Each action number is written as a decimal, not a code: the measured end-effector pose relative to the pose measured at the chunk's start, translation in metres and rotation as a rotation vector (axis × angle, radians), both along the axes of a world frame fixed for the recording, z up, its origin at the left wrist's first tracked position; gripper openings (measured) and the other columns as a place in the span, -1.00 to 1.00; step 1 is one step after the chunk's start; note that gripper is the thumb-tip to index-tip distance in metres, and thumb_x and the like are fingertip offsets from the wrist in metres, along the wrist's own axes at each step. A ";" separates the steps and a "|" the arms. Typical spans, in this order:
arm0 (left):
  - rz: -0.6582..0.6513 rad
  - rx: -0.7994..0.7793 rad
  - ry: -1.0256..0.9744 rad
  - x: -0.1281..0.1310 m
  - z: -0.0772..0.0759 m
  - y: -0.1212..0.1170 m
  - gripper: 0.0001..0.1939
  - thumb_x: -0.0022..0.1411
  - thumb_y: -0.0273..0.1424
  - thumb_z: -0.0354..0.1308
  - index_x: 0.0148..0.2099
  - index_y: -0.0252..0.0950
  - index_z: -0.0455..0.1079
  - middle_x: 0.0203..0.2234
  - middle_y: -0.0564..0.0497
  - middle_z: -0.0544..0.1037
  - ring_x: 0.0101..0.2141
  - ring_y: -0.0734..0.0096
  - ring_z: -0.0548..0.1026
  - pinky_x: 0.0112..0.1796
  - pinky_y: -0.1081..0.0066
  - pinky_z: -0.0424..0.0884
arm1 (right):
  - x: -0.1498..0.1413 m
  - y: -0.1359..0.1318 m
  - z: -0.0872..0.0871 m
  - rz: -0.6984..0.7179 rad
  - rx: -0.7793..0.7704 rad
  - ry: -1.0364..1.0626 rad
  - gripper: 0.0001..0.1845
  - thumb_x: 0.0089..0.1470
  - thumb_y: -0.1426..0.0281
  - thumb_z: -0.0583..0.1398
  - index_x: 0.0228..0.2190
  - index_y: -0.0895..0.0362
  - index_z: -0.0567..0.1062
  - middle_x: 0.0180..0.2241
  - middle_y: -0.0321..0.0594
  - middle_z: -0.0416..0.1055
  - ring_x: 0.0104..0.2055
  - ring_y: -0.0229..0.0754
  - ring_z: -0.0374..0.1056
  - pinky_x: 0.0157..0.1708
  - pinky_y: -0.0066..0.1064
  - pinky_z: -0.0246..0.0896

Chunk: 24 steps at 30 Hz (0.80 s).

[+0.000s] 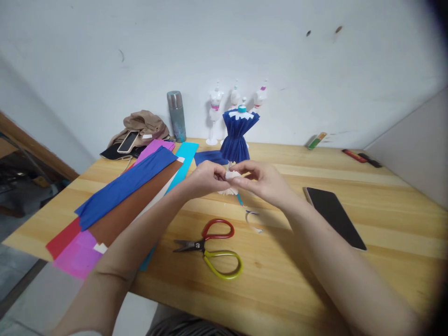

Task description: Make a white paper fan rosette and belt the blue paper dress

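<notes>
My left hand (209,178) and my right hand (261,181) meet over the middle of the table. Between their fingertips they pinch a small piece of white pleated paper (232,175). Just behind them stands a small dress form in a pleated dark blue paper dress (236,133), with a teal band at the neck; its lower part is hidden by my hands. Scissors (199,245) with one red and one yellow handle lie nearer to me, blades slightly apart. A thin curled strip (252,223) rests beneath my right hand.
Coloured paper sheets (128,186) are stacked on the left. Behind them are a brown cloth (147,125), a phone (128,142) and a flask (177,116). White dress forms (216,105) stand by the wall. A black tablet (334,217) lies right, a green glue stick (317,141) farther back.
</notes>
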<state>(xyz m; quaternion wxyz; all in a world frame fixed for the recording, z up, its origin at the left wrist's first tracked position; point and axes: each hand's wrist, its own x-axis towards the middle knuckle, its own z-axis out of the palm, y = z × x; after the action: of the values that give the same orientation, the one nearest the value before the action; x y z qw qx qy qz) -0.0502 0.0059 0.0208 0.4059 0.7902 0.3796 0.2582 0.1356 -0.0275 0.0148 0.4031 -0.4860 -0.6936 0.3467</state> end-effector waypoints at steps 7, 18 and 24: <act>-0.021 -0.007 0.062 -0.002 0.001 0.000 -0.85 -0.05 -0.38 0.19 -0.52 -0.38 0.50 -0.70 0.18 0.24 -0.58 0.60 0.11 -0.51 0.47 0.04 | -0.003 0.002 -0.009 -0.006 -0.006 -0.084 -0.74 -0.04 0.20 0.27 -0.58 0.10 0.42 -0.57 -0.28 0.38 -0.49 -0.21 0.27 -0.45 -0.36 0.14; -0.033 -0.115 -0.160 -0.004 -0.007 0.004 -0.22 0.02 -0.45 0.25 0.33 -0.36 0.25 -0.55 0.15 0.43 -0.49 0.48 0.32 -0.43 0.47 0.22 | -0.004 0.001 -0.008 0.072 -0.013 -0.054 -0.67 -0.04 0.19 0.25 -0.65 0.09 0.32 -0.63 -0.34 0.19 -0.55 -0.28 0.08 -0.51 -0.38 -0.04; 0.059 -0.268 -0.565 -0.004 -0.018 0.015 -0.35 0.09 0.06 0.27 0.04 -0.35 0.47 -0.35 -0.07 0.58 -0.30 0.32 0.51 -0.27 0.39 0.37 | -0.004 0.006 -0.010 -0.061 -0.082 0.305 -0.73 -0.21 0.20 0.38 -0.58 0.08 0.45 -0.59 -0.32 0.38 -0.53 -0.25 0.25 -0.47 -0.37 0.16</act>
<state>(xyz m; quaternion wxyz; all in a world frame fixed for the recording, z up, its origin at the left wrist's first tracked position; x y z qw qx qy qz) -0.0546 0.0212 0.0033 0.5882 0.6152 0.3053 0.4270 0.1318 -0.0216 0.0051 0.4937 -0.4647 -0.5947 0.4322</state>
